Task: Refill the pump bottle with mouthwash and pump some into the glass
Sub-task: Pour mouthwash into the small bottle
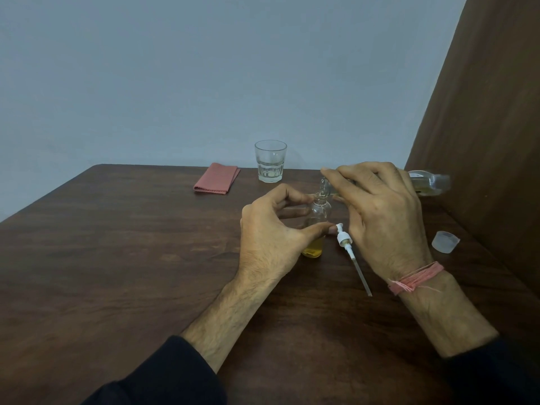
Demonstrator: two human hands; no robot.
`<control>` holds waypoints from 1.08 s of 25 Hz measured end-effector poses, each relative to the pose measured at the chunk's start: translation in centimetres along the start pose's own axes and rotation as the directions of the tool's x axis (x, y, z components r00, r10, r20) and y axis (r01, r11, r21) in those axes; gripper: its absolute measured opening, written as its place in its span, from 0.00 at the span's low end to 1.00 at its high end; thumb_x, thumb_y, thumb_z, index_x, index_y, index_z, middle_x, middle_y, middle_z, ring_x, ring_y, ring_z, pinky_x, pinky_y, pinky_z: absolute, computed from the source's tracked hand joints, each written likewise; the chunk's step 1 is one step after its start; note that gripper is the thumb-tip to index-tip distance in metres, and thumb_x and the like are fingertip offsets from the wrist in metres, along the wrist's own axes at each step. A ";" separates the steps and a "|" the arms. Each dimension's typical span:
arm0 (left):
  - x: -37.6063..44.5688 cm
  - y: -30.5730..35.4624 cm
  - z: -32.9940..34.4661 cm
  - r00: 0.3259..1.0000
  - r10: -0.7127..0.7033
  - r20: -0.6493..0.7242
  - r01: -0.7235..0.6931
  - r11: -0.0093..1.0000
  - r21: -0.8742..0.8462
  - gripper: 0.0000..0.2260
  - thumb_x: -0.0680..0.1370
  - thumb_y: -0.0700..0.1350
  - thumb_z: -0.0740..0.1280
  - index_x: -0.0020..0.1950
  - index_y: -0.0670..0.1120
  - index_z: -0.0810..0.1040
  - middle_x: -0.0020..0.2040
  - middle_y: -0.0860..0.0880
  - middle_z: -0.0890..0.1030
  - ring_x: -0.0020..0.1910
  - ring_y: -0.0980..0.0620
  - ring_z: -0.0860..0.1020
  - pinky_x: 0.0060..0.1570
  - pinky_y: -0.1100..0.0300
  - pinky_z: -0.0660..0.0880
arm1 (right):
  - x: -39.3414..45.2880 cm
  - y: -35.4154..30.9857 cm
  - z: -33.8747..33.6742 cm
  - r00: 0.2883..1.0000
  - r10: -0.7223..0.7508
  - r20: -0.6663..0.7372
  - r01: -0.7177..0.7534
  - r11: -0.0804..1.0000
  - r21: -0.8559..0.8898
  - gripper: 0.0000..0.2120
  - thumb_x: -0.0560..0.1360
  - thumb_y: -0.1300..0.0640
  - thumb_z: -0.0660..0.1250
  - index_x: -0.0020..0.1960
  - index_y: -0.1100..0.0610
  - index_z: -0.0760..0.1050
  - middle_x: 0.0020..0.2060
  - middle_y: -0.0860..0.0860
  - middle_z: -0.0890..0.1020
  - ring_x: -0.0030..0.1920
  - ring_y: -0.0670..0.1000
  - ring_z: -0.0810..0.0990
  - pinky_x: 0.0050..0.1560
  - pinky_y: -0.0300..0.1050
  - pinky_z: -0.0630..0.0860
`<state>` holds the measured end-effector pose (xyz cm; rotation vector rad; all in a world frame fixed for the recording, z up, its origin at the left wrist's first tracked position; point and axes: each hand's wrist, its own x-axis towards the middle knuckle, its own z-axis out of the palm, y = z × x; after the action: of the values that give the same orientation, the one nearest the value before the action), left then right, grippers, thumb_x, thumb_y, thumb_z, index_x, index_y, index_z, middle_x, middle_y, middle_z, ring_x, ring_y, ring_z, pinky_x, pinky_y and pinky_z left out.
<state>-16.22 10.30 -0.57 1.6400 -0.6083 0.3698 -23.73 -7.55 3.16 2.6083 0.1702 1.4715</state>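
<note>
Pump bottle, small, clear and round-shouldered, stands upright near the middle of the dark wood-grain surface with amber mouthwash filling its lower part. Left hand curls around it, thumb and fingers pinching its sides. Right hand grips a larger clear mouthwash bottle, tipped on its side with its mouth over the small bottle's neck. White pump head with its long dip tube lies just beside the bottle. Behind stand a faceted glass, a folded pink cloth, and at right a translucent cap.
</note>
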 end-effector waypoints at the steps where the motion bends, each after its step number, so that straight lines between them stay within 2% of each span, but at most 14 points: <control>1: 0.0 0.0 0.0 1.000 -0.001 0.002 0.001 1.000 0.003 0.23 0.64 0.52 0.93 0.52 0.54 0.86 0.54 0.60 0.92 0.51 0.65 0.90 0.50 0.62 0.89 | 0.0 0.0 0.0 1.000 -0.001 0.001 0.001 1.000 0.000 0.30 0.74 0.69 0.76 0.75 0.57 0.79 0.63 0.53 0.85 0.62 0.62 0.80 0.65 0.61 0.74; 11: 0.0 0.0 0.0 1.000 -0.002 0.005 0.002 1.000 -0.007 0.23 0.64 0.53 0.93 0.51 0.54 0.86 0.55 0.60 0.92 0.50 0.65 0.90 0.50 0.61 0.89 | 0.0 0.0 0.0 1.000 -0.004 -0.002 0.004 1.000 0.005 0.31 0.73 0.70 0.76 0.75 0.57 0.79 0.62 0.54 0.85 0.61 0.62 0.80 0.64 0.60 0.74; 15: -0.1 0.1 -0.1 1.000 0.001 0.007 -0.001 1.000 -0.007 0.23 0.63 0.53 0.93 0.51 0.54 0.86 0.55 0.61 0.92 0.50 0.66 0.90 0.49 0.65 0.87 | 0.0 0.1 0.0 1.000 -0.002 0.003 0.002 1.000 0.004 0.31 0.73 0.71 0.76 0.75 0.57 0.79 0.63 0.53 0.85 0.62 0.61 0.80 0.65 0.59 0.72; 27: 0.0 0.1 -0.1 1.000 -0.010 0.015 0.010 1.000 -0.016 0.24 0.64 0.52 0.93 0.53 0.53 0.86 0.55 0.60 0.92 0.51 0.65 0.90 0.51 0.59 0.89 | 0.0 0.1 0.0 1.000 -0.001 0.003 0.001 1.000 0.013 0.30 0.74 0.69 0.76 0.75 0.56 0.79 0.63 0.53 0.84 0.62 0.61 0.79 0.65 0.59 0.72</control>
<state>-16.21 10.39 -0.49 1.6308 -0.6128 0.3446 -23.71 -7.61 3.22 2.6196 0.1809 1.4714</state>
